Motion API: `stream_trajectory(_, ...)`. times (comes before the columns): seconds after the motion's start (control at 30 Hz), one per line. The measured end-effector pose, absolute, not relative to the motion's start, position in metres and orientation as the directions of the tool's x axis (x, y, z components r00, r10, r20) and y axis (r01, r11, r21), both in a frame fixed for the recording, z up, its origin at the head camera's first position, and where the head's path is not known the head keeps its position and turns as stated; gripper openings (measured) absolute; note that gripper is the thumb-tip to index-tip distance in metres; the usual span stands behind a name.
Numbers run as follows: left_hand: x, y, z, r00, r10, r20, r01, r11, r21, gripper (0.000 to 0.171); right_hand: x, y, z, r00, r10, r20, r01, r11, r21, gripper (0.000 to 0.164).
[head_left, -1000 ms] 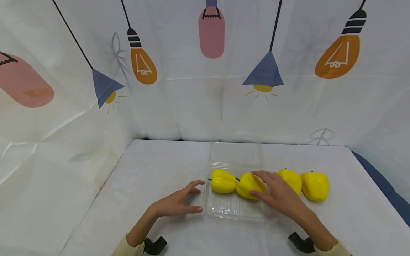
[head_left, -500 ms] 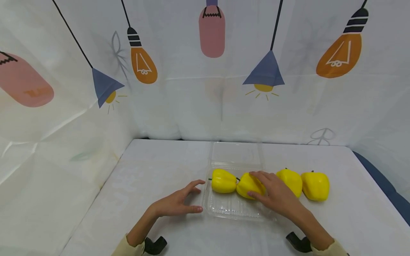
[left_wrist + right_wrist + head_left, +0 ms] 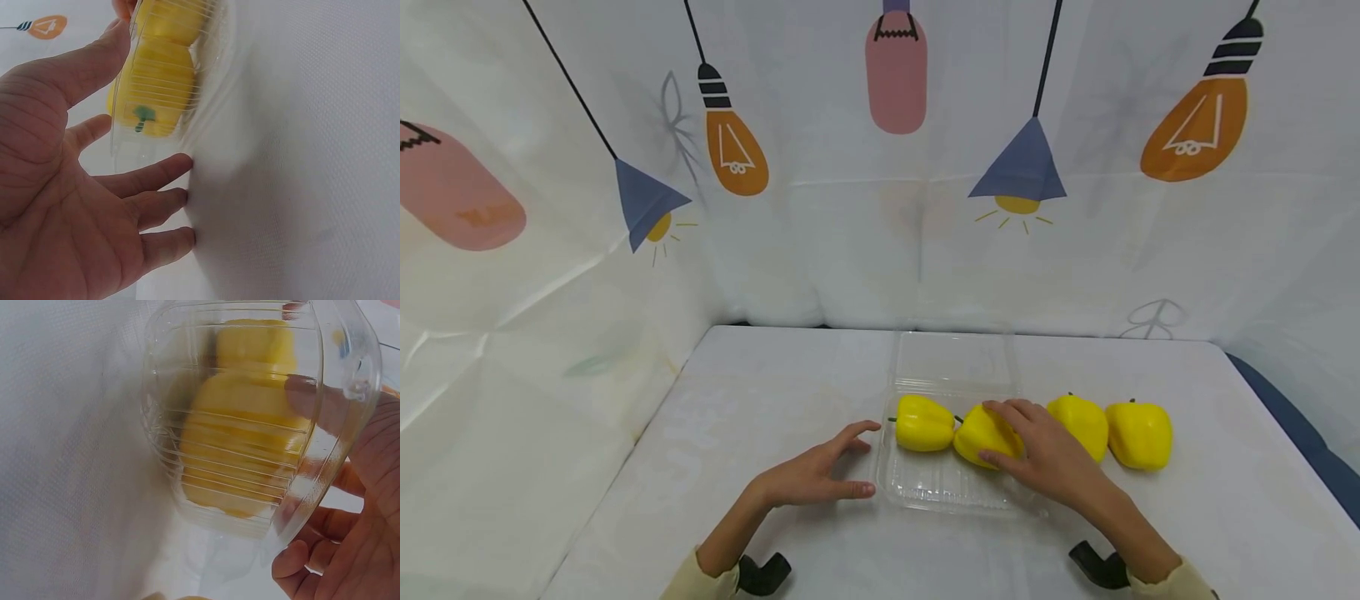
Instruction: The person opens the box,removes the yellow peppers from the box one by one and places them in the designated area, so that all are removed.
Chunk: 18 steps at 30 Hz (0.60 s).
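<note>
A clear plastic clamshell container (image 3: 925, 493) lies with its lid folded back on the white table. Inside it, side by side, are two yellow bell peppers: the left pepper (image 3: 923, 423) has its green stem pointing left, and the right pepper (image 3: 987, 436) has its stem toward the first. My right hand (image 3: 1052, 450) grips the right pepper, thumb at the front and fingers over the top; the right wrist view shows this hand (image 3: 369, 519) reaching over the container's rim. At the container's left side, my left hand (image 3: 808, 473) holds nothing, its fingers extended and spread.
Two more yellow peppers, a nearer one (image 3: 1081, 427) and a farther one (image 3: 1138, 435), stand on the table (image 3: 760, 375) right of the container, stems up. A white curtain (image 3: 850, 250) with printed lamps hangs behind and to the left.
My right hand has moved slightly left, farther over the right pepper. The left hand, container and other peppers stay where they were.
</note>
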<state>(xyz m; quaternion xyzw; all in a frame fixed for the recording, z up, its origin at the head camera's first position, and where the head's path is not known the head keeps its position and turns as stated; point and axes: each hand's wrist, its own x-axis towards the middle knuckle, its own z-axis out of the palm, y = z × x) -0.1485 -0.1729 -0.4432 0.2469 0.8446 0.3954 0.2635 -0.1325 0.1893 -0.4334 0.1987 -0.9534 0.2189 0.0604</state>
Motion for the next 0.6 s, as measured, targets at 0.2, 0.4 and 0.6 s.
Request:
stream_trajectory(0.2, -0.1490, -0.1733, -0.4438, -0.740, 0.626, -0.247, 0.208, 0.561, 0.801, 0.078, -0.1328, 0.1884, -0.4329, -0.909, -0.360, 0.210, -0.416, 0.820, -0.393, 0.066)
stream_trajectory(0.4, -0.1482, -0.1730, -0.4432, -0.740, 0.622, -0.255, 0.200, 0.565, 0.800, 0.079, -0.1324, 0.1891, -0.4325, -0.912, -0.355, 0.204, -0.409, 0.819, -0.403, 0.068)
stream_trajectory(0.6, -0.1474, -0.1725, -0.4422, -0.742, 0.619, -0.255, 0.202, 0.570, 0.796, 0.079, -0.1322, 0.1899, -0.4321, -0.916, -0.350, 0.199, -0.402, 0.821, -0.407, 0.069)
